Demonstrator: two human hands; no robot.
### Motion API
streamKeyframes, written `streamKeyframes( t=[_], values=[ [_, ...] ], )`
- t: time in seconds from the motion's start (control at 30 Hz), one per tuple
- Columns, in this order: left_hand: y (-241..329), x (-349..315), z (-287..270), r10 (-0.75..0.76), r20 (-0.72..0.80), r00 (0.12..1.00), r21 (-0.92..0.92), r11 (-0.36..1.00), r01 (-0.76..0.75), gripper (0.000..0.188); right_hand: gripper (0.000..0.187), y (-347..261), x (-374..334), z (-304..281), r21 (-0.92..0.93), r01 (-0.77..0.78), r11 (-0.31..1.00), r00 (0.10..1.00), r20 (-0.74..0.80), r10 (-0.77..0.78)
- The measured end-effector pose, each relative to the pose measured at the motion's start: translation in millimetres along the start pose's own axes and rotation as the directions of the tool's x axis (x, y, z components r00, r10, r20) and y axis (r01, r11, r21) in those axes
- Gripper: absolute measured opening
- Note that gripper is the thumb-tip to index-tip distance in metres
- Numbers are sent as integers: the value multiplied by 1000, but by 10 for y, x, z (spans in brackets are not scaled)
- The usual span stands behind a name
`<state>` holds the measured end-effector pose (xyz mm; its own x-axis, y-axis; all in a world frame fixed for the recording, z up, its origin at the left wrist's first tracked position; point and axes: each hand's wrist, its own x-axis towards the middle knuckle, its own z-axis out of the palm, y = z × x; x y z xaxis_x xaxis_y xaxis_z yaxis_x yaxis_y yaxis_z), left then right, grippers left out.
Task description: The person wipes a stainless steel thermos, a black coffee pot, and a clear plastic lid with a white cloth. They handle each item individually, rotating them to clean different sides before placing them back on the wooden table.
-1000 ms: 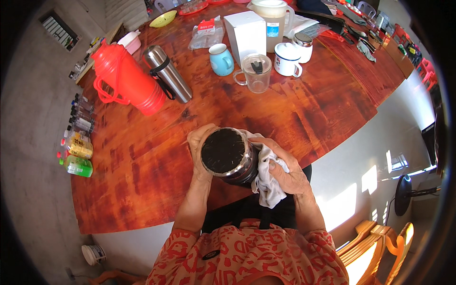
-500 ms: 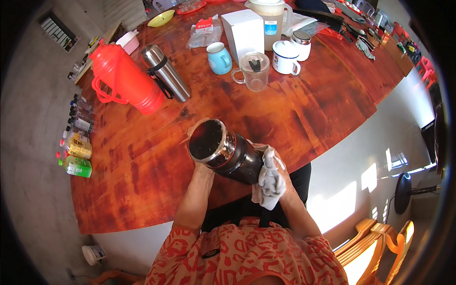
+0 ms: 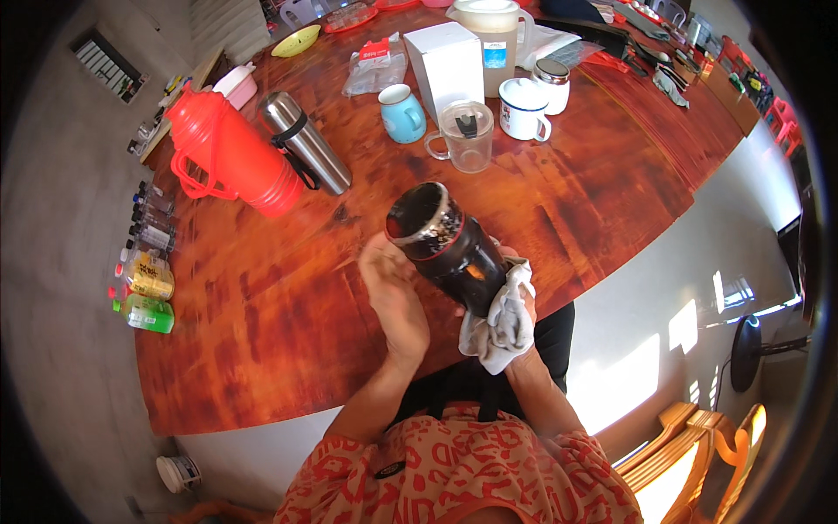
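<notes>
My right hand [image 3: 527,301] grips a black vacuum flask [image 3: 467,266] at its lower end, with a grey-white cloth [image 3: 502,327] bunched between palm and flask. The flask is tilted over the near part of the table, its dark round end and worn silvery band pointing up and to the left. I cannot tell whether that end is its mouth or its base. Just left of the flask, my left hand [image 3: 394,293] is slightly blurred, fingers loosely stretched and holding nothing. The right fingers are partly hidden behind flask and cloth.
The reddish-brown table [image 3: 288,332] carries a red thermos jug [image 3: 231,153], a steel flask [image 3: 305,144], a blue mug [image 3: 401,113], a glass cup [image 3: 467,144], an enamel mug [image 3: 522,112] and a white box [image 3: 447,70]. Several bottles [image 3: 148,279] stand beyond its left edge; a wooden chair [image 3: 690,458] is at lower right.
My left hand has come off the flask's upper end and now sits beside it. The flask has swung up and to the right, more upright, still held in my right hand with the cloth.
</notes>
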<state>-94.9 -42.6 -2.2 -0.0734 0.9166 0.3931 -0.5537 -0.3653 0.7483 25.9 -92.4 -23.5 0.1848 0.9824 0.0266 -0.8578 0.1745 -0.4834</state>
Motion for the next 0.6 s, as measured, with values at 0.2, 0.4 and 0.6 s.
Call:
streamKeyframes(
  t=[0.2, 0.4, 0.6],
  values=[
    [82, -103, 246, -226, -242, 944, 61, 967, 247, 65, 68, -30, -94, -123, -499, 276, 821, 947, 287, -144],
    [123, -28, 36, -209, -33, 977, -6, 978, 209, 57, 51, -281, 5, -132, -777, 483, 404, 870, 477, -124],
    [16, -118, -91, -260, 7, 966, 63, 964, 259, 59, 61, -447, -70, 204, -808, 485, 335, 855, 358, -376]
  ],
)
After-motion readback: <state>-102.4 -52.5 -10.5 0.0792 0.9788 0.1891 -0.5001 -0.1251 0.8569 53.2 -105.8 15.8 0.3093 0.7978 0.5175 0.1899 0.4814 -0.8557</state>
